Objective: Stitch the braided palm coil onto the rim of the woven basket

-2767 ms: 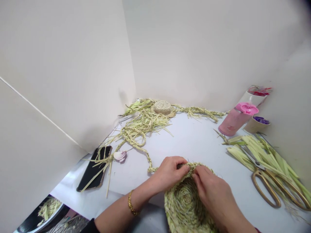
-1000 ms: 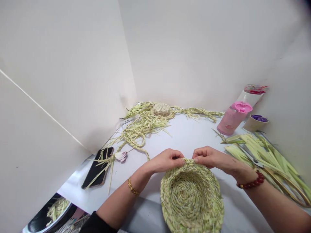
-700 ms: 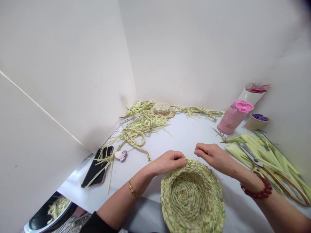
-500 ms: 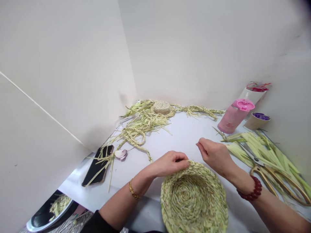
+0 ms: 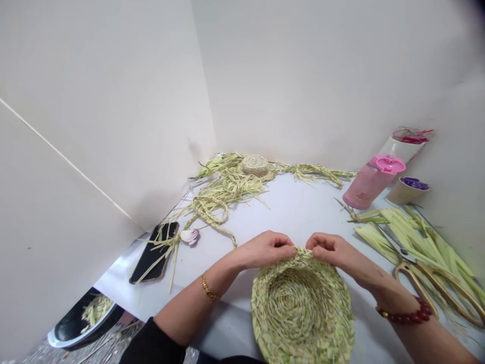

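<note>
A round basket [image 5: 295, 308] woven from pale green braided husk faces me, its hollow inside showing a spiral. My left hand [image 5: 267, 250] pinches its far rim, thumb on the near side. Close by on the same rim, my right hand [image 5: 329, 247] has its thumb and fingertips closed together at the edge. Whether a needle or thread is between the right fingertips is too small to tell. From behind the left hand, a braided strand [image 5: 214, 220] runs back across the table to a heap of loose strips [image 5: 242, 189].
Gold-handled scissors [image 5: 409, 260] lie on flat husk leaves [image 5: 428, 242] at right. Behind them stand a pink bottle [image 5: 369, 184] and a cup with purple contents [image 5: 409, 191]. A phone [image 5: 153, 258] and garlic-like bulb [image 5: 190, 236] lie left. A small woven hat [image 5: 256, 165] sits at the back.
My right hand has come down and left from above the basket's right side to its far rim, beside my left hand. My left hand keeps its hold on the rim.
</note>
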The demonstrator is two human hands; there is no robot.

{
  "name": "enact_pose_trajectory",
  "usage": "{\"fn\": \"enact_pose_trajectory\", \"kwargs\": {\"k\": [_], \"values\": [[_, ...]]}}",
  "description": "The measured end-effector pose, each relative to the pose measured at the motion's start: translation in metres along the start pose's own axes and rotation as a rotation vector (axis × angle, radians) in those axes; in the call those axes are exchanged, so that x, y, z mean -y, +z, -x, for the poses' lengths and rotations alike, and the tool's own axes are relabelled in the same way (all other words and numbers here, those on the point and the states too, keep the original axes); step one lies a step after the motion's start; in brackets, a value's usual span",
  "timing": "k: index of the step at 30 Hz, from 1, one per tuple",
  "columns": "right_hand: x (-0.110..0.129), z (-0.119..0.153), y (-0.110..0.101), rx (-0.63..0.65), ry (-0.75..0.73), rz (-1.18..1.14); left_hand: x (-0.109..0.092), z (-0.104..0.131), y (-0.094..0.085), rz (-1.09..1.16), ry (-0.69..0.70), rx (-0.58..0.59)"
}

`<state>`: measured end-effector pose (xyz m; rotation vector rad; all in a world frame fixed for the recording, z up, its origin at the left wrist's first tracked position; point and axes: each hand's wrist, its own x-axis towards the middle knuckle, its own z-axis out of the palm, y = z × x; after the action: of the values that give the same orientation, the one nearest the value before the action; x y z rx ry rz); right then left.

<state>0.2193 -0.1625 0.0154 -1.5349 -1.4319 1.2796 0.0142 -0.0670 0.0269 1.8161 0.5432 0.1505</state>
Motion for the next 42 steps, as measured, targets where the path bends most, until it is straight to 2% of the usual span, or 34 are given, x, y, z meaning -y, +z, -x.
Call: {"fn": "enact_pose_trajectory", "kwargs": {"k": [1,3,8,13,16,20,24,27,29,34,42], "values": [[-0.002,0.0,0.006,0.069,0.017,-0.075,0.0,0.001,-0.003,0.006,0.007,0.003],[-0.008,0.001,0.016,0.116,0.042,-0.176,-0.002,0.006,-0.012,0.019,0.002,0.016],[-0.018,0.005,0.029,-0.028,0.068,-0.3,-0.004,0.026,-0.029,-0.086,-0.077,0.12],[-0.011,0.003,0.036,-0.202,0.073,-0.509,-0.005,0.015,-0.033,-0.183,0.014,-0.039],[-0.014,-0.001,0.033,-0.21,0.063,-0.613,-0.007,0.003,-0.034,-0.16,0.097,-0.118],[-0.026,-0.001,0.019,-0.083,0.113,-0.555,-0.004,0.0,-0.027,-0.153,0.116,-0.108],[-0.022,-0.002,0.008,-0.149,0.056,-0.295,0.002,0.005,-0.016,-0.186,0.101,-0.156],[-0.014,-0.005,0.009,-0.115,0.028,-0.21,0.005,0.006,-0.011,-0.17,0.082,-0.205],[-0.012,-0.008,0.013,-0.057,0.039,-0.257,0.006,0.008,-0.011,-0.167,0.068,-0.228],[-0.02,-0.01,0.02,0.044,0.05,-0.451,0.003,0.011,-0.015,-0.167,0.037,-0.178],[-0.021,-0.008,0.019,0.067,0.057,-0.426,0.001,-0.003,-0.016,-0.211,0.029,-0.166]]}}
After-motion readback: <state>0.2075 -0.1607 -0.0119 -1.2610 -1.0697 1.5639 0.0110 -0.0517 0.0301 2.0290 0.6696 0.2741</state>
